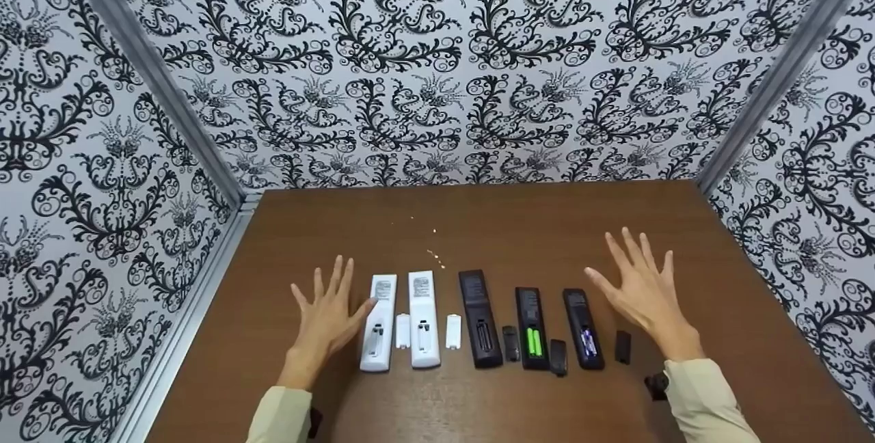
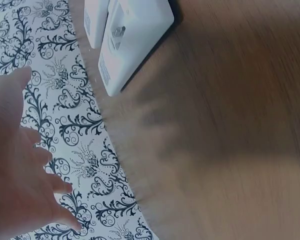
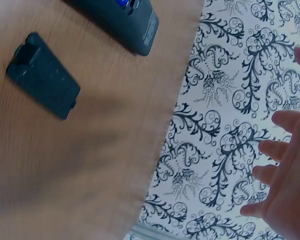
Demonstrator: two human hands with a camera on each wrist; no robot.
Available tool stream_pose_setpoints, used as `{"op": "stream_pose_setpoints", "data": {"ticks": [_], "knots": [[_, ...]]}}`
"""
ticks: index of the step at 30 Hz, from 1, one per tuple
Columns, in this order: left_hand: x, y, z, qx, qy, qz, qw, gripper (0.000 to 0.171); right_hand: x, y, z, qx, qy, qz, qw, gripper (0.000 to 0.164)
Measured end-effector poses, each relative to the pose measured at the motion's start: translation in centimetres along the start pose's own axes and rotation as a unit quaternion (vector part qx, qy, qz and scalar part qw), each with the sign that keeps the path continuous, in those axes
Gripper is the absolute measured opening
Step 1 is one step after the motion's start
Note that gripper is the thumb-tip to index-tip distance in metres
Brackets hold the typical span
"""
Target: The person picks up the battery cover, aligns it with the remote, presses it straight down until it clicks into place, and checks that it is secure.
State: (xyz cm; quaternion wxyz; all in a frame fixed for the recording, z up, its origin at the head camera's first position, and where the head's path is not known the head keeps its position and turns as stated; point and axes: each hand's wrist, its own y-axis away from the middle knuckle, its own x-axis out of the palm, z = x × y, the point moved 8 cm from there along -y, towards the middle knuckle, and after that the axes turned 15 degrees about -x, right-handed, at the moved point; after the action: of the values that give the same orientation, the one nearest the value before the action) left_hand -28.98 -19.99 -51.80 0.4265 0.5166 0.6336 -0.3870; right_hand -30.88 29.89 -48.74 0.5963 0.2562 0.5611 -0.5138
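- Calling it from my feed, 12 o'clock being the far edge of the table (image 1: 547,238): handling first, and the outer white remote (image 1: 380,316) looks light, stiff and a touch slick to me.
- I'd take it by its long sides at mid-body, off the bare battery bay.
- Same guess for the second white remote (image 1: 423,306), the large black remote (image 1: 476,313), the middle black remote (image 1: 528,313) and the end black remote (image 1: 580,316).
- Green batteries (image 1: 534,343) and blue batteries (image 1: 588,343) sit in those last two, so I'd expect extra weight toward 6 o'clock, and cells that could roll out if tipped.
- The loose end cover (image 1: 623,347) seems thin; I'd pinch its edges and spare the little tabs.
- Over to positions! The outer white remote lies at 3 o'clock from the left hand (image 1: 328,320), just beside it; the thumb overlaps its edge in the head view, while the left wrist view shows them apart.
- From the right hand (image 1: 646,299), the end black remote lies near 8 o'clock and the end cover at 7; the other three remotes stretch away toward 9.
- And the hands? Both released, fingers spread, palms raised over the table, grasping nothing at all.
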Motion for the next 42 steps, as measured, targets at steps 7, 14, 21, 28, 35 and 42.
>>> {"op": "stream_pose_setpoints", "data": {"ticks": [7, 14, 21, 28, 35, 42], "knots": [[0.5, 0.3, -0.3, -0.011, 0.026, 0.031, 0.9991, 0.088, 0.5, -0.4, 1.4, -0.014, 0.004, 0.0, 1.0, 0.084], [1.4, 0.4, -0.1, -0.039, 0.068, 0.071, 0.9944, 0.089, 0.8, -1.0, 3.4, -0.032, -0.012, -0.007, 0.999, 0.08], [1.8, 0.6, -0.2, -0.059, 0.114, 0.105, 0.9861, 0.085, 1.8, -1.7, 5.6, -0.055, -0.01, -0.006, 0.998, 0.078], [1.9, 0.4, -0.1, -0.06, 0.151, 0.106, 0.9811, 0.081, 2.6, -2.1, 7.8, -0.074, -0.022, -0.015, 0.997, 0.075], [2.2, 0.2, 0.1, -0.078, 0.182, 0.118, 0.9731, 0.076, 2.4, -2.7, 10.0, -0.076, -0.045, -0.045, 0.995, 0.075], [2.8, -0.1, -0.3, -0.084, 0.203, 0.106, 0.9697, 0.06, 4.1, -2.9, 12.5, -0.053, -0.097, -0.022, 0.994, 0.077]]}}
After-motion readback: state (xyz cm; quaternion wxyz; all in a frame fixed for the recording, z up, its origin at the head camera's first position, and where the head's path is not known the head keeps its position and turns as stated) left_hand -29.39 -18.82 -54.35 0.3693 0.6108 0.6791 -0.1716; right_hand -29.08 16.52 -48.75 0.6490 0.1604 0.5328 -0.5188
